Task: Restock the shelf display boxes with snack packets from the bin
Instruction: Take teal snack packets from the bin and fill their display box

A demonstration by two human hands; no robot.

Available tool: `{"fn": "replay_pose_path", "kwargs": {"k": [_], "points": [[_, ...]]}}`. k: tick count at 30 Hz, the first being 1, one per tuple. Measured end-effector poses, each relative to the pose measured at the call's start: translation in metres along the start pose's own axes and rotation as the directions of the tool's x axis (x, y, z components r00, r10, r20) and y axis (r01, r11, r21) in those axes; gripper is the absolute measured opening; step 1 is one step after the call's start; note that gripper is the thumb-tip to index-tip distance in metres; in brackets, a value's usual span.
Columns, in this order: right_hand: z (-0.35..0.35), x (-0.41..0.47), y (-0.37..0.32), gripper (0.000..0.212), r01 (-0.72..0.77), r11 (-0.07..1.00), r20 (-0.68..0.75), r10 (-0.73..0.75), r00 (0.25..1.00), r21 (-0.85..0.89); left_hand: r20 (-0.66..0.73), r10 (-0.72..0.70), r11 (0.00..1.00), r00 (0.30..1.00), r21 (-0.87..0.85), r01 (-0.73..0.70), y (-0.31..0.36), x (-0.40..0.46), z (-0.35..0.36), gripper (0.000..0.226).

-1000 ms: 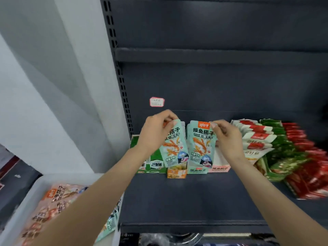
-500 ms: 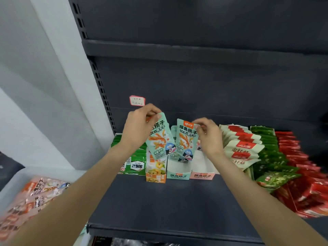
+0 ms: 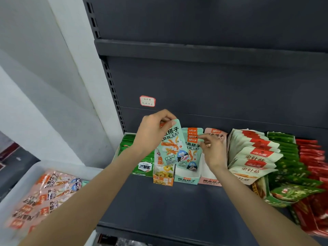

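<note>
the dark shelf [image 3: 159, 201] fills most of your view, its back panel rising toward 12 o'clock with a small red-edged label [image 3: 147, 101] stuck on it. at 8 o'clock, off the shelf's left end, the pale bin [image 3: 26, 176] holds a blurred heap of orange and white snack packets [image 3: 44, 190]. at 3 o'clock a fanned row of white and red packets [image 3: 252, 153] leans just beside green packets [image 3: 287, 157] and red packets [image 3: 316, 166] running off the right edge. along the back of the shelf stand the display boxes: a green box [image 3: 142, 164] at the left, a narrow orange box [image 3: 163, 179], a mint box [image 3: 185, 180] and a pink box [image 3: 209, 181], touching side by side.

your left hand [image 3: 153, 132], a little above centre, pinches the top edge of a mint packet [image 3: 171, 146] between thumb and fingers, holding it tilted in front of the orange and mint boxes, clear of the shelf. your right hand [image 3: 212, 151] is just right of it, its fingers loosely curled, one fingertip touching the top of the mint packets [image 3: 192, 137] standing upright in the mint box; it grasps nothing that you can see.
</note>
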State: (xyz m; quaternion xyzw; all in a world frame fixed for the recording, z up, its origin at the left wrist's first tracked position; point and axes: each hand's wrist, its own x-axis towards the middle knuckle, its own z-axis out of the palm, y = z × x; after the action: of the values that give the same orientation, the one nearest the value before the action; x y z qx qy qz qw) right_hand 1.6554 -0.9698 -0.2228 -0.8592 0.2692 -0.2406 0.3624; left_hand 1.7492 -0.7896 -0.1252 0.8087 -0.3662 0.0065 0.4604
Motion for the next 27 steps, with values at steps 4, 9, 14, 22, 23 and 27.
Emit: {"fn": "replay_pose_path", "kwargs": {"k": [4, 9, 14, 22, 23, 27], "points": [[-0.005, 0.001, -0.003, 0.023, -0.034, 0.993, 0.030, 0.031, 0.999, 0.114, 0.009, 0.035, 0.999, 0.999, 0.008, -0.035, 0.006, 0.012, 0.014, 0.007], [-0.016, 0.001, 0.001, 0.034, -0.101, 0.989, -0.002, 0.102, 0.995, 0.105, 0.041, 0.103, 0.995, 0.994, -0.008, -0.103, 0.013, 0.032, 0.037, 0.007], [-0.017, 0.001, 0.009, 0.041, -0.162, 0.983, 0.117, 0.152, 0.981, 0.087, 0.166, 0.129, 0.985, 0.978, 0.092, -0.146, -0.003, 0.037, 0.065, 0.009], [-0.009, -0.004, 0.009, 0.043, -0.153, 0.983, 0.161, 0.136, 0.978, 0.098, 0.380, 0.090, 0.918, 0.921, 0.327, -0.224, -0.032, 0.023, 0.085, 0.025], [-0.008, -0.004, 0.009, 0.042, -0.155, 0.985, 0.144, 0.142, 0.979, 0.081, 0.394, 0.109, 0.910, 0.912, 0.330, -0.251, -0.035, 0.021, 0.084, 0.026], [-0.003, -0.006, 0.003, 0.046, -0.075, 0.997, 0.093, 0.078, 0.993, -0.035, 0.402, 0.204, 0.886, 0.893, 0.312, -0.343, -0.041, 0.018, 0.078, 0.030]]}}
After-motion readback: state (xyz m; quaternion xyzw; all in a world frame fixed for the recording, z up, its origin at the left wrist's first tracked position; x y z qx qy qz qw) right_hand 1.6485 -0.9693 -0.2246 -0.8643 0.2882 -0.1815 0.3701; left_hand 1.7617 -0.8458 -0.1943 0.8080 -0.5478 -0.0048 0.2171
